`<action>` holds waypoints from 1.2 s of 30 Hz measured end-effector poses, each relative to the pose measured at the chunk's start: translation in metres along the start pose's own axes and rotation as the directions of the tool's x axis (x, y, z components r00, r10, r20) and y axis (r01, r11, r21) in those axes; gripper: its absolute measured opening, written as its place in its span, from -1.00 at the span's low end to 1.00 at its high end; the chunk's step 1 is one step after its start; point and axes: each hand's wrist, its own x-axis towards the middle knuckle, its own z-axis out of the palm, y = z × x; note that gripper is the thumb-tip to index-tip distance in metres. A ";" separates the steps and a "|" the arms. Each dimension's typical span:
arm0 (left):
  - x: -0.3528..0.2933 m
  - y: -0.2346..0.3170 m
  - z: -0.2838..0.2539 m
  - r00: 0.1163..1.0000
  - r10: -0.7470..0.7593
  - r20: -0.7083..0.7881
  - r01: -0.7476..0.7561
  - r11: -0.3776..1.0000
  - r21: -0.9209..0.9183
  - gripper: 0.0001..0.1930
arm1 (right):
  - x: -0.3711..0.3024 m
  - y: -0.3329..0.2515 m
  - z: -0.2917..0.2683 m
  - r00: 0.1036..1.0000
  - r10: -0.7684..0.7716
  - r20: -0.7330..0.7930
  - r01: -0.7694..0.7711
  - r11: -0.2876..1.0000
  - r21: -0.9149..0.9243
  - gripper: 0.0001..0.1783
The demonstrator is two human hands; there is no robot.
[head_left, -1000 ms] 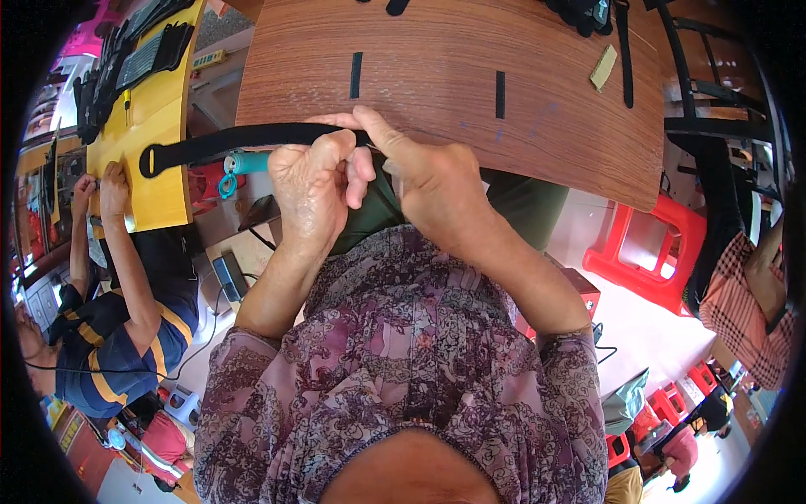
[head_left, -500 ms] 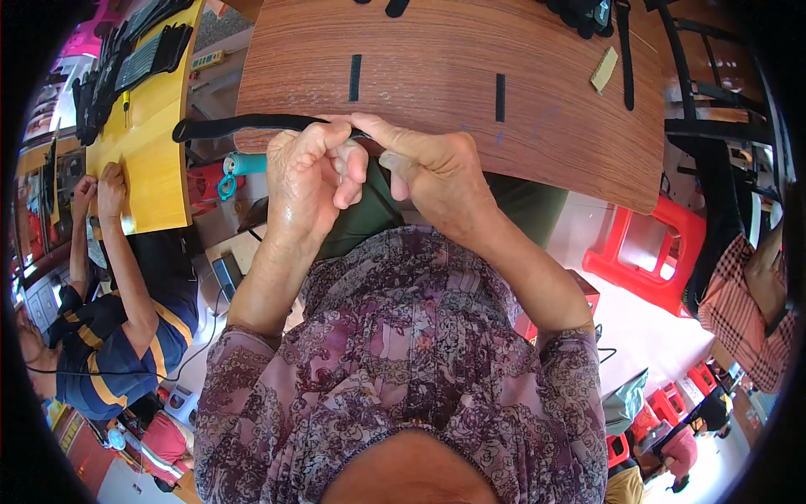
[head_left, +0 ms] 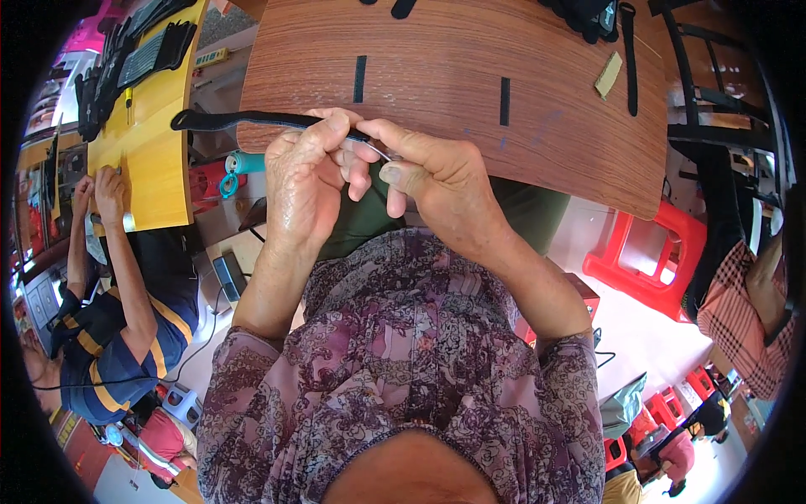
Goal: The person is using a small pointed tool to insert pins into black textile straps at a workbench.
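A black fabric strap [head_left: 235, 121] with a looped far-left end stretches over the near edge of the brown table. My left hand [head_left: 298, 181] pinches it near its right end between thumb and forefinger, the other fingers curled below. Close beside that end, my right hand [head_left: 453, 172] is closed, its thumb and fingers on a thin, silvery, needle-like piece [head_left: 379, 151]. This piece slants from the strap's end down to the right thumb. Its full length and kind are hidden by the fingers.
On the brown table [head_left: 437, 50] lie two short black strips [head_left: 360, 79] [head_left: 505, 101], a yellowish block [head_left: 609, 76], another black strap [head_left: 630, 63] and black gloves [head_left: 588, 18]. A co-worker sits at a yellow table [head_left: 155, 168] on the left. A red stool [head_left: 651, 260] stands right.
The silvery piece has come into sight between my hands. My right thumb and forefinger have shifted, and the strap's end shows more. The whole view has moved slightly.
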 end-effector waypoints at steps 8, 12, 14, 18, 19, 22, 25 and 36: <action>0.002 -0.001 -0.004 0.987 -0.128 0.096 0.147 0.963 -0.227 -0.77 | -0.002 0.012 -0.003 0.990 -0.126 -0.057 0.109 0.966 -0.234 -0.57; 0.003 -0.003 -0.003 0.989 -0.122 0.088 0.139 0.964 -0.226 -0.77 | -0.001 0.010 0.001 0.981 -0.169 -0.097 0.152 0.976 -0.158 -0.63; 0.002 -0.003 -0.004 0.990 -0.107 0.087 0.122 0.972 -0.200 -0.78 | -0.001 0.005 0.001 0.982 -0.166 -0.094 0.150 0.975 -0.162 -0.67; 0.002 -0.001 -0.003 0.996 -0.065 0.061 0.076 0.979 -0.192 -0.78 | -0.005 0.003 -0.009 0.996 -0.063 -0.057 0.047 0.969 -0.244 -0.77; 0.002 -0.001 -0.002 0.995 -0.061 0.074 0.074 0.981 -0.178 -0.78 | -0.006 0.004 -0.008 0.997 -0.065 -0.052 0.050 0.968 -0.246 -0.77; 0.002 0.000 0.000 0.995 -0.051 0.086 0.064 0.986 -0.153 -0.78 | -0.008 0.006 -0.004 0.989 -0.118 -0.087 0.096 0.969 -0.230 -0.73; 0.000 0.000 0.001 0.996 -0.041 0.083 0.052 0.990 -0.131 -0.77 | -0.009 0.006 -0.002 0.986 -0.151 -0.078 0.136 0.976 -0.167 -0.68; -0.001 -0.002 0.000 0.999 -0.013 0.050 0.018 0.995 -0.099 -0.78 | -0.007 0.008 -0.002 0.983 -0.178 -0.042 0.161 0.954 -0.252 -0.63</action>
